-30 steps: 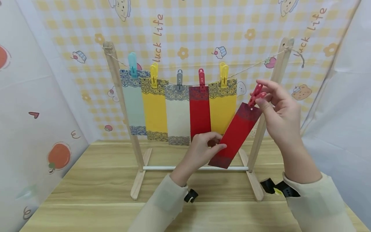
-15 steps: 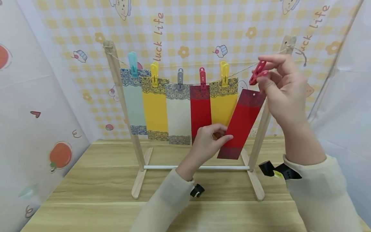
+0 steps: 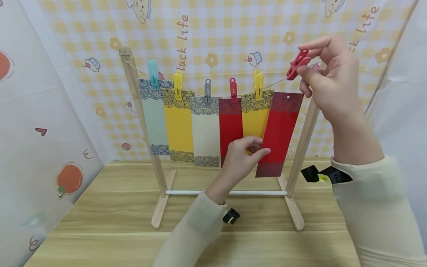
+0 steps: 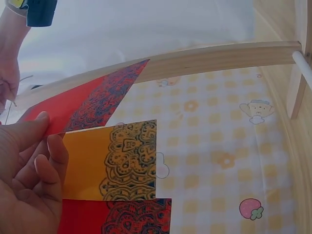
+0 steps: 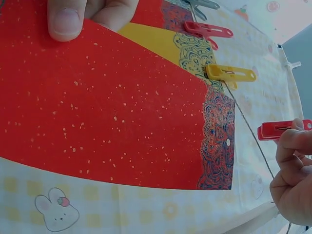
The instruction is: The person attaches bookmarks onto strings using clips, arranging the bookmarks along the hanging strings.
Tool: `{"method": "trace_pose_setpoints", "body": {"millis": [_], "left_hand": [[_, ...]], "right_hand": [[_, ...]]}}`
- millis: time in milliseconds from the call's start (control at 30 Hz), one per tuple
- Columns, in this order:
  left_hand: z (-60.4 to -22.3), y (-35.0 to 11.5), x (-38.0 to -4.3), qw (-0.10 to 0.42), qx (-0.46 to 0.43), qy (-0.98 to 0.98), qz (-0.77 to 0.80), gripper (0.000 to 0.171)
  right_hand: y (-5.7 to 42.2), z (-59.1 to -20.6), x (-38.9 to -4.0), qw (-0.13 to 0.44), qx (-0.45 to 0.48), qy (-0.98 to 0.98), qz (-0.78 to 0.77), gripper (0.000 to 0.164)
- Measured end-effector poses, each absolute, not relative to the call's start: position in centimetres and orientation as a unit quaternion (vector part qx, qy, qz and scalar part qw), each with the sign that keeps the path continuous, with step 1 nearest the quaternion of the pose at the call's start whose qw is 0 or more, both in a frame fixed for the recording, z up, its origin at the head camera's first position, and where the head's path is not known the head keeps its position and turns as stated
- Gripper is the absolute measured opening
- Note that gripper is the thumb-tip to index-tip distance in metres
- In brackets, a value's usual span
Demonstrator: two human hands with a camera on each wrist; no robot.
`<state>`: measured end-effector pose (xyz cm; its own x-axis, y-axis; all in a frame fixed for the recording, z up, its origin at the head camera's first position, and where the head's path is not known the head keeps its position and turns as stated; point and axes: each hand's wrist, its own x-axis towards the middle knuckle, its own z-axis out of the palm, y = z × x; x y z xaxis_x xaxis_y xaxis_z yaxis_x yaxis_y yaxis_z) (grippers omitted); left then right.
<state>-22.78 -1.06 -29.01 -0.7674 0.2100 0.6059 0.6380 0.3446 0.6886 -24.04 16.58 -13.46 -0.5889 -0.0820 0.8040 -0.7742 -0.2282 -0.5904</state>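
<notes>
My left hand (image 3: 239,158) pinches a red bookmark (image 3: 281,129) by its left edge, thumb in front. The bookmark leans slightly, with dark lace-pattern bands at both ends and a small hole near the top. In the right wrist view its face (image 5: 117,117) shows gold flecks. Above and right of it, my right hand (image 3: 337,76) pinches a red clothespin (image 3: 298,66) between thumb and fingers. The clothespin's tip is right at the string (image 3: 279,80), above the bookmark's top edge and apart from it.
Several bookmarks hang from the string: a pale green one (image 3: 155,122), two yellow, a cream one (image 3: 205,133) and another red (image 3: 230,126), each under a clothespin. A wooden frame (image 3: 142,111) with a white bottom rod (image 3: 186,193) stands on the wooden table (image 3: 110,207).
My right hand has raised the red clothespin up to the string, away from the bookmark's top. My left hand has lifted the red bookmark rightward and turned it more upright.
</notes>
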Motion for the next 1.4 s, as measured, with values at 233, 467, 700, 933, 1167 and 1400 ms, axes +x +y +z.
{"method": "trace_pose_setpoints", "body": {"millis": [233, 467, 700, 933, 1167, 1400], "left_hand": [[-28.4, -0.5, -22.9, 0.222, -0.269, -0.785, -0.512, 0.022], [-28.6, -0.2, -23.2, 0.227, -0.271, -0.777, -0.520, 0.022], [-28.7, 0.0, -23.3, 0.234, -0.266, -0.775, -0.523, 0.021], [-28.9, 0.1, -23.4, 0.226, -0.263, -0.779, -0.523, 0.021], [-28.9, 0.2, -23.6, 0.232, -0.263, -0.772, -0.531, 0.022], [-29.1, 0.3, -23.7, 0.235, -0.264, -0.767, -0.536, 0.022]], "right_hand": [[16.9, -12.3, -24.1, 0.265, 0.338, -0.622, 0.655, 0.025], [17.3, -10.8, -24.1, 0.248, 0.281, -0.703, 0.604, 0.024], [18.0, -10.6, -24.3, 0.191, 0.272, -0.727, 0.601, 0.025], [18.3, -11.4, -24.4, 0.177, 0.274, -0.742, 0.585, 0.025], [18.5, -12.0, -24.4, 0.172, 0.278, -0.744, 0.584, 0.027], [18.4, -12.3, -24.1, 0.175, 0.272, -0.772, 0.548, 0.026]]}}
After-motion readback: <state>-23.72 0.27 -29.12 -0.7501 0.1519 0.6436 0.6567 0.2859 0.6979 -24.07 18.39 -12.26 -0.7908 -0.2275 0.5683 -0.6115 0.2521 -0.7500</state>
